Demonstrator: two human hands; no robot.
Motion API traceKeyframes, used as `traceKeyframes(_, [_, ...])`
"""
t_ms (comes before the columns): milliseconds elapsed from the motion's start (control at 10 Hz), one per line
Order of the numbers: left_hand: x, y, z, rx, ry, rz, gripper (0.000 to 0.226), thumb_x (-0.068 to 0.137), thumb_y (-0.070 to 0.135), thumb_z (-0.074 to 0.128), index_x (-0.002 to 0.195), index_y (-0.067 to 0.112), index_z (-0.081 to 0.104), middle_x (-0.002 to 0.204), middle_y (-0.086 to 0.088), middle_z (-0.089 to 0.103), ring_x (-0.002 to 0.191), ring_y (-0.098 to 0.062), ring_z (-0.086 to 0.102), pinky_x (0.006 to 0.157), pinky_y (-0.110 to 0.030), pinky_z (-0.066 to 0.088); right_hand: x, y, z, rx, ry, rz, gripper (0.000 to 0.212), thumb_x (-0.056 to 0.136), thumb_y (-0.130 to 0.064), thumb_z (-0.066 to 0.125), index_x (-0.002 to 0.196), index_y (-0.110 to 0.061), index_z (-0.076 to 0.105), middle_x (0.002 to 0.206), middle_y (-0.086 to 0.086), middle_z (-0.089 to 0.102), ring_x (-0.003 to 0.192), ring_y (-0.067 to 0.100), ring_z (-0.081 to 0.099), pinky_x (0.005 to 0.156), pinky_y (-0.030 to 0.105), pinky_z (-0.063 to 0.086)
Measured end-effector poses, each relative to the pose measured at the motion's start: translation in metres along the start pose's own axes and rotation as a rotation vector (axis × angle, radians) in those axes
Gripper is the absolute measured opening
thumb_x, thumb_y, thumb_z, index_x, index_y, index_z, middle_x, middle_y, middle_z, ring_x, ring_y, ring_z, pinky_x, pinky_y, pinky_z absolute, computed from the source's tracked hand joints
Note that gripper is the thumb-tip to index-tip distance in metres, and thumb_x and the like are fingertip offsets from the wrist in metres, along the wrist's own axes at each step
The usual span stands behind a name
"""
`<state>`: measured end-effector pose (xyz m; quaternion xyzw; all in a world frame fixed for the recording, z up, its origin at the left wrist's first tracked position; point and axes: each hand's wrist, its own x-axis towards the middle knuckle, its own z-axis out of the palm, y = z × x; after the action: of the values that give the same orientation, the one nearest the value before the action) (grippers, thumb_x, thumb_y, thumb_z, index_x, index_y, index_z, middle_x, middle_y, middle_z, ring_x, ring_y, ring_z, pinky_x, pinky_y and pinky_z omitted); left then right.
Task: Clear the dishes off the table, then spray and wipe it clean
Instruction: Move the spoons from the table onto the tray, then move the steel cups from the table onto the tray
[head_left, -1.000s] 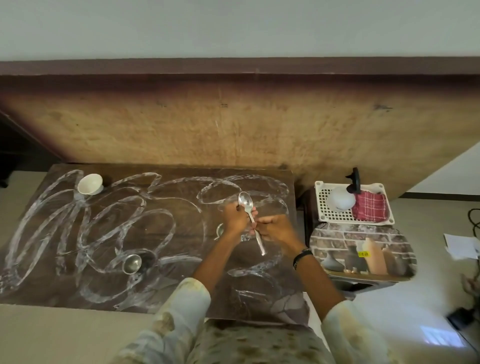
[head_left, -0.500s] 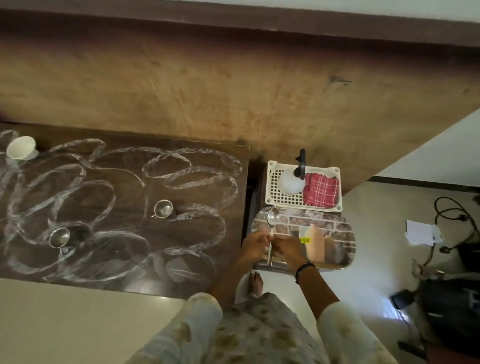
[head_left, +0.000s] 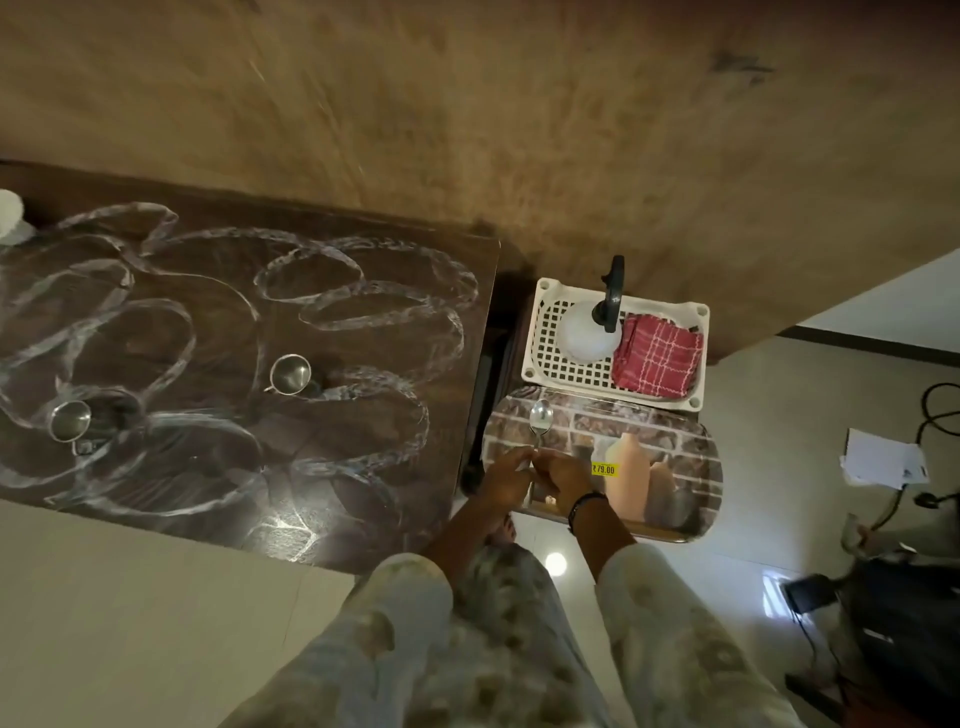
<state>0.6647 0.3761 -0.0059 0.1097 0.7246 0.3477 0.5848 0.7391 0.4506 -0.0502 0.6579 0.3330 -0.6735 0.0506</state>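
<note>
Over the tray: both hands meet above the near left part of the brick-patterned oval serving tray (head_left: 691, 441), which sits right of the counter.
Hidden or unclear: the spoon's handle disappears between the two hands; a white cup (head_left: 10, 218) at the far left edge of the counter is cut off by the frame; dark items on the floor at far right are too dim to identify.
Left hand (head_left: 506, 475): fingers curled, pinching the handle of the shiny metal spoon (head_left: 540, 418).
Right hand (head_left: 563, 475): fingers also curled round the same handle, touching the left hand; a dark band circles its wrist.
Spoon: bowl points away from the person, over the tray's far left part.
Arm pose: both forearms reach forward from pale patterned sleeves, converging at the tray.
Counter: dark brown wooden counter (head_left: 457, 260) covered in looping white smears; two small steel cups (head_left: 291, 374) (head_left: 70, 421) stand on it, well apart.
Basket: white plastic lattice basket (head_left: 540, 364) just beyond the tray holds a white spray bottle with black trigger (head_left: 589, 330) beside a folded red checked cloth (head_left: 657, 358).
</note>
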Motion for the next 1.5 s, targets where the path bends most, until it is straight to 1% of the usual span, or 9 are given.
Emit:
traceKeyframes(200, [0.019,-0.005,0.0,-0.117,-0.007,0.006,0.038,0.085,-0.02,0.039,0.112,0.003,0.054,0.09,0.001,0.051,0.077,-0.007,0.052,0.062,-0.007,0.043,0.011,-0.003,0.003,-0.033,0.037,-0.008,0.025,0.091,-0.012,0.057,0.067,-0.019,0.057,0.062,-0.002,0.053,0.058,0.012,0.048,0.052,0.023,0.044])
traceKeyframes(400, [0.025,-0.014,0.002,-0.082,0.024,-0.03,0.039,0.087,-0.016,0.038,0.125,-0.008,0.047,0.106,-0.012,0.058,0.1,-0.03,0.059,0.068,-0.014,0.042,0.028,0.005,0.004,-0.121,0.109,-0.079,0.019,0.089,-0.011,0.06,0.077,-0.022,0.07,0.058,-0.004,0.058,0.054,0.013,0.048,0.049,0.025,0.035])
traceKeyframes(500, [0.027,-0.019,0.001,-0.071,0.003,-0.02,0.036,0.09,-0.012,0.038,0.125,-0.009,0.046,0.097,-0.001,0.055,0.087,-0.01,0.053,0.074,-0.017,0.041,0.036,0.011,0.001,-0.127,0.078,-0.1,0.02,0.087,-0.003,0.061,0.099,-0.016,0.071,0.072,0.001,0.065,0.071,0.019,0.059,0.07,0.032,0.051])
traceKeyframes(700, [0.018,-0.021,-0.009,-0.115,0.012,-0.06,0.039,0.095,0.0,0.041,0.134,0.0,0.042,0.116,0.0,0.045,0.096,-0.008,0.048,0.088,-0.024,0.043,0.007,-0.006,0.003,-0.119,0.084,-0.12,0.022,0.088,0.003,0.054,0.093,-0.013,0.068,0.078,0.002,0.064,0.056,0.0,0.062,0.061,0.012,0.05])
traceKeyframes(800, [0.006,-0.016,-0.027,-0.106,0.02,-0.079,0.033,0.097,0.005,0.039,0.113,0.03,0.053,0.102,0.019,0.051,0.074,0.011,0.051,0.066,-0.005,0.044,-0.012,-0.015,0.01,-0.093,0.191,-0.197,0.021,0.085,0.004,0.055,0.085,-0.009,0.072,0.088,0.01,0.068,0.079,0.022,0.064,0.071,0.025,0.053])
traceKeyframes(900, [0.005,-0.026,-0.05,-0.399,0.077,0.081,0.045,0.094,-0.013,0.031,0.086,0.019,0.06,0.062,0.016,0.068,0.055,0.005,0.063,0.052,-0.007,0.048,-0.034,-0.027,0.025,-0.199,0.186,-0.296,0.02,0.086,0.002,0.055,0.098,-0.002,0.071,0.091,0.005,0.065,0.085,0.022,0.059,0.056,0.01,0.044])
traceKeyframes(1100, [-0.04,-0.03,-0.132,-0.422,0.246,0.013,0.025,0.094,0.004,0.045,0.116,0.014,0.051,0.095,0.01,0.056,0.079,0.0,0.06,0.065,-0.012,0.051,-0.063,-0.047,0.095,-0.315,-0.081,-0.363,0.02,0.092,0.0,0.053,0.106,0.0,0.067,0.096,0.014,0.067,0.087,0.023,0.059,0.067,0.021,0.045])
traceKeyframes(1300, [-0.055,-0.063,-0.237,-0.501,0.584,0.084,0.036,0.084,-0.021,0.035,0.074,0.006,0.057,0.051,0.001,0.066,0.041,-0.001,0.059,0.042,-0.012,0.046,-0.095,-0.052,0.196,-0.422,-0.29,-0.339,0.026,0.092,0.002,0.052,0.117,0.002,0.062,0.108,0.012,0.062,0.107,0.023,0.057,0.091,0.03,0.046])
traceKeyframes(1500, [-0.056,-0.07,-0.329,-0.221,0.583,-0.001,0.026,0.091,0.003,0.048,0.113,-0.004,0.058,0.11,-0.017,0.064,0.104,-0.032,0.061,0.093,-0.043,0.048,-0.093,-0.033,0.284,-0.423,-0.322,-0.289,0.026,0.093,0.001,0.051,0.116,0.004,0.061,0.123,0.023,0.061,0.11,0.03,0.059,0.095,0.032,0.045])
